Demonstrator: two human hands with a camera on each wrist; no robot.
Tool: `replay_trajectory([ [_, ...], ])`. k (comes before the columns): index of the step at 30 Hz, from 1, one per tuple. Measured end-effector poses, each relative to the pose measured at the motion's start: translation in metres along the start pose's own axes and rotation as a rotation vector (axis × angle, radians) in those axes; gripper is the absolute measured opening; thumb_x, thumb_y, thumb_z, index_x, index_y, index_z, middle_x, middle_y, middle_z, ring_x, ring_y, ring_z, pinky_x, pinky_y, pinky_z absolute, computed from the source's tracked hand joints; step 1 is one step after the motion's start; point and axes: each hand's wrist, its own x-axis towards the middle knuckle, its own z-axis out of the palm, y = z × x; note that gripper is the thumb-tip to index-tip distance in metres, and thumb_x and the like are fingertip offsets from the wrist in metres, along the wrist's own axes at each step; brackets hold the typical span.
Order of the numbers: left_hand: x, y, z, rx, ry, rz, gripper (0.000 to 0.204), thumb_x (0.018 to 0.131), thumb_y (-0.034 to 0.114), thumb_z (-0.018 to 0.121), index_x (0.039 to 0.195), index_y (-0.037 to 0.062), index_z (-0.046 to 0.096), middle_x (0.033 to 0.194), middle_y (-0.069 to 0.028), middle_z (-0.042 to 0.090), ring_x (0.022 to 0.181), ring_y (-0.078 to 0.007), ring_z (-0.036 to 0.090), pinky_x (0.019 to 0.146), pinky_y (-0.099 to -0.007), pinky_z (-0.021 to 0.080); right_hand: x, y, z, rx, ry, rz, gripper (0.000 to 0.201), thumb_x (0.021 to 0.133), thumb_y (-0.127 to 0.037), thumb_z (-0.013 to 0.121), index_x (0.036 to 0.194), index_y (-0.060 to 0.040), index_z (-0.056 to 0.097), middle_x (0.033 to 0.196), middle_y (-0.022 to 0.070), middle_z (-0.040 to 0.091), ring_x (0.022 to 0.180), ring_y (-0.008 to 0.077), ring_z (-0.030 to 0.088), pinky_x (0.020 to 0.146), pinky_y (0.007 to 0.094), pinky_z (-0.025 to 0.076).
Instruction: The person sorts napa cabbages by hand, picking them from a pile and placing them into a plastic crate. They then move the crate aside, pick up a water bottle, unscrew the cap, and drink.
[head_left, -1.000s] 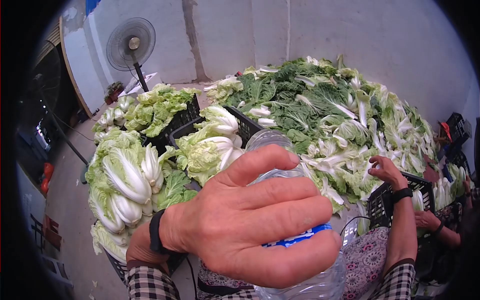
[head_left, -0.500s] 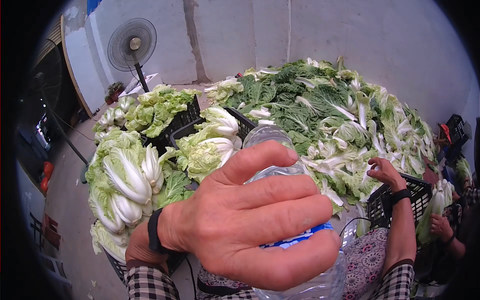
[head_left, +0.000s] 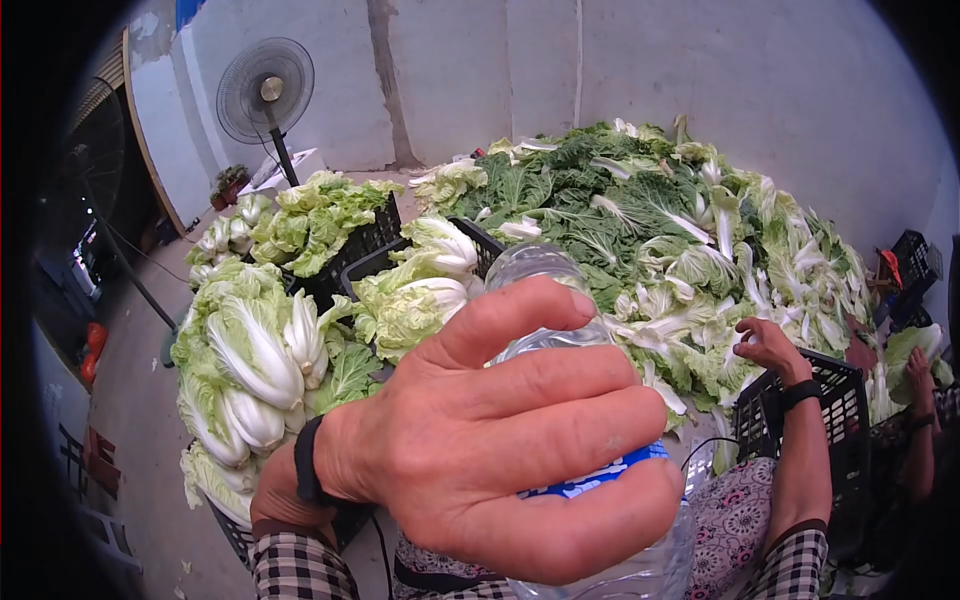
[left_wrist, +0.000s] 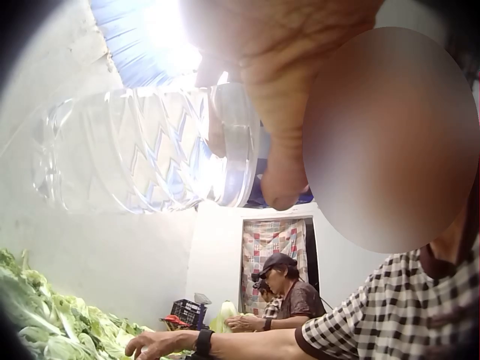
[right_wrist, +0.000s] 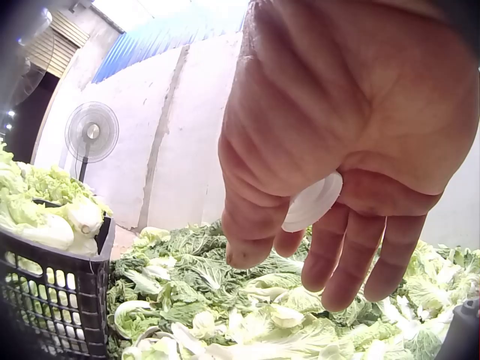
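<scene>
Left hand (head_left: 480,440) up close to the head camera, fingers (head_left: 560,385) curled round a clear plastic water bottle (head_left: 545,290) with a blue label band (head_left: 600,478), bottle tilted with its ribbed base pointing away over the greens. Same grip in the left wrist view: bottle (left_wrist: 142,150) lying sideways under the thumb. Right hand (head_left: 765,345) held lower, out over the heap of loose leaves (head_left: 650,230), white bottle cap (right_wrist: 313,201) pinched between thumb and curled fingers (right_wrist: 352,255), well apart from the bottle. Black crates (head_left: 360,245) to the left, piled with napa cabbage heads (head_left: 250,350); another black crate (head_left: 800,400) just beside the right forearm. Standing fan (head_left: 265,90) against the wall at back left. Second person (left_wrist: 281,296) seated further off, handling a cabbage. Checked sleeves on both forearms, black band on each wrist
</scene>
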Motion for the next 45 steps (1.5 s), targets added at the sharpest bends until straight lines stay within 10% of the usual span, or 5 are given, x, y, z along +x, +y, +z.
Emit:
replay_trajectory([
  [45,0.003,0.007,-0.003,0.053,0.036,-0.029,0.03,0.078,0.017,0.066,0.1,0.0184,0.046,0.091,-0.005,0.065,0.08,-0.0215,0.065,0.092,-0.0472,0.039,-0.004,-0.007,-0.001,0.008,-0.019,-0.001,0.047,0.068,-0.022,0.067,0.108,0.0019,0.058,0.093,0.0171,0.064,0.086,0.0277,0.061,0.081,0.0344,0.047],
])
